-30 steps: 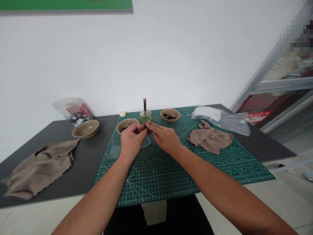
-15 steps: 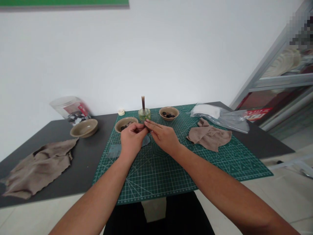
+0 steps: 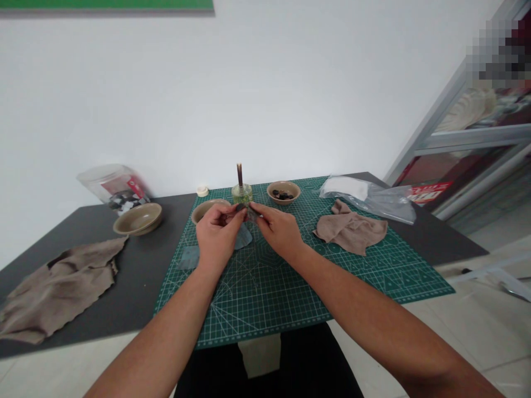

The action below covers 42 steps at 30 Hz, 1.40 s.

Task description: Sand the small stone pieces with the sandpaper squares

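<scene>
Above the green cutting mat [image 3: 286, 298], my left hand [image 3: 218, 235] pinches a small dark round piece [image 3: 240, 207] between thumb and fingers. My right hand [image 3: 282, 229] meets it from the other side, its fingertips closed on a small greyish, film-like piece [image 3: 253, 215]. What that piece is stays too small to tell. Just behind the fingers stands a glass jar [image 3: 241, 192] with brown sticks [image 3: 239, 174] upright in it. A beige bowl [image 3: 198, 214] is partly hidden by my left hand. Clear plastic pieces [image 3: 244, 237] lie on the mat under the hands.
Behind my right hand, a bowl [image 3: 297, 193] holds dark pieces. Brown cloths lie at right [image 3: 352, 229] and left [image 3: 62, 290]. An overturned plastic tub [image 3: 112, 185] and bowl [image 3: 139, 220] are at left. A plastic bag [image 3: 377, 202] lies back right; a white cap [image 3: 202, 191] sits near the wall.
My fingertips have parted slightly, and the dark round piece and greyish piece now show between them. The whole scene has shifted a little left in view.
</scene>
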Each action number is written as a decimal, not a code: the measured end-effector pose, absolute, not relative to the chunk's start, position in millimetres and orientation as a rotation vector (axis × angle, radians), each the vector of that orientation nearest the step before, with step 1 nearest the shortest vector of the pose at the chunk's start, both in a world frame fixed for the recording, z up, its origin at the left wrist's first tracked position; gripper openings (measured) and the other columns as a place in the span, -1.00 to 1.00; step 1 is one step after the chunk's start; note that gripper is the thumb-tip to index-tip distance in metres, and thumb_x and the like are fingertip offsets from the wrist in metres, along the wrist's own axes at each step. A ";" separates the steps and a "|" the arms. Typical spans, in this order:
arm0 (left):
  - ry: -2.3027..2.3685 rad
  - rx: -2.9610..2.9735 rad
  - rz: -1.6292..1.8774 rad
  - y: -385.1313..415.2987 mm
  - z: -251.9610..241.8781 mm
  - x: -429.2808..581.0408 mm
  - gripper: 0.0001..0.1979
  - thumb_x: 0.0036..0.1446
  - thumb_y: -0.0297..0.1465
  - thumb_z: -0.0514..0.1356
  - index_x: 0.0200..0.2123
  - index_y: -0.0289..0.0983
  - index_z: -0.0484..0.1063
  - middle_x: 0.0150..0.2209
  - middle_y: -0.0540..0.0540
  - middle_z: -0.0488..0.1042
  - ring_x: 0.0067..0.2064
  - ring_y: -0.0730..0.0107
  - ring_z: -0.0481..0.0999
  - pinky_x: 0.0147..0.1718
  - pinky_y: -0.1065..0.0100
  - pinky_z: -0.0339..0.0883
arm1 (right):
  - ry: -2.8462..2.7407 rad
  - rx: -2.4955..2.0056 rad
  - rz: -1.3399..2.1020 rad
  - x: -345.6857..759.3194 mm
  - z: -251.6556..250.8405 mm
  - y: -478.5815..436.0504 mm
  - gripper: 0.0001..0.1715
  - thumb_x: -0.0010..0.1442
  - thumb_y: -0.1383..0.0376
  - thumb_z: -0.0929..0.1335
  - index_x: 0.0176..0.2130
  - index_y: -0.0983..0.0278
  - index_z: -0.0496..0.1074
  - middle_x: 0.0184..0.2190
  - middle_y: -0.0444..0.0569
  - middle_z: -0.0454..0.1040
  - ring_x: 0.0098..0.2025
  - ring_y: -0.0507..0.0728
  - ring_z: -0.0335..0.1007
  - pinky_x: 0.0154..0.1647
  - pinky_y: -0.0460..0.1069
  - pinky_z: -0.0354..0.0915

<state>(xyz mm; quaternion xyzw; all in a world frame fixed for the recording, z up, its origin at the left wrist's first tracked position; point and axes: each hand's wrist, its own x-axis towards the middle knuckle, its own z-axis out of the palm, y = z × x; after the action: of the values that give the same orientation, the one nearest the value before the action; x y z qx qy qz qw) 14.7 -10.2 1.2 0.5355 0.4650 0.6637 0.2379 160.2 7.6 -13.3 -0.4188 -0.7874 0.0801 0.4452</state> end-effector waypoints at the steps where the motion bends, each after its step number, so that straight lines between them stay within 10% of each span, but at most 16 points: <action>1: 1.229 1.483 1.843 -10.2 2.3 15.0 -0.82 -0.05 -0.39 0.34 -0.34 -0.26 0.45 -0.45 0.04 0.50 -0.44 0.44 0.54 -0.38 0.38 0.46 | -1.912 -1.054 0.208 160.6 -13.6 8.1 -0.57 0.24 0.40 0.26 0.07 0.18 0.45 -0.01 -0.06 0.54 -0.02 0.12 0.51 0.02 -0.01 0.40; 15: 1.148 1.439 1.687 -5.2 -2.2 15.2 -0.75 -0.07 -0.39 0.35 -0.25 -0.27 0.53 -0.32 -0.06 0.57 -0.31 0.36 0.58 -0.21 0.26 0.52 | -1.806 -1.039 0.303 161.9 -12.1 5.1 -0.58 0.28 0.31 0.26 0.09 0.22 0.44 -0.16 -0.05 0.61 -0.22 0.09 0.56 -0.12 -0.07 0.40; 42: 1.536 1.688 1.580 -11.2 -3.7 11.7 -0.90 0.00 -0.35 0.28 -0.46 -0.26 0.50 -0.54 0.03 0.46 -0.52 0.50 0.38 -0.51 0.45 0.27 | -2.130 -0.876 0.148 162.5 -10.8 1.6 -0.51 0.28 0.39 0.25 0.16 0.12 0.36 0.20 -0.10 0.33 0.11 0.10 0.42 0.11 0.00 0.37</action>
<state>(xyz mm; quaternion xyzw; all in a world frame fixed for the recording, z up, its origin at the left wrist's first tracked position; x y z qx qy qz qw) 11.7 -11.2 -3.7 0.5981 0.5440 0.5596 0.1820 162.5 1.6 -10.8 -0.3470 -0.8439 0.0588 0.4048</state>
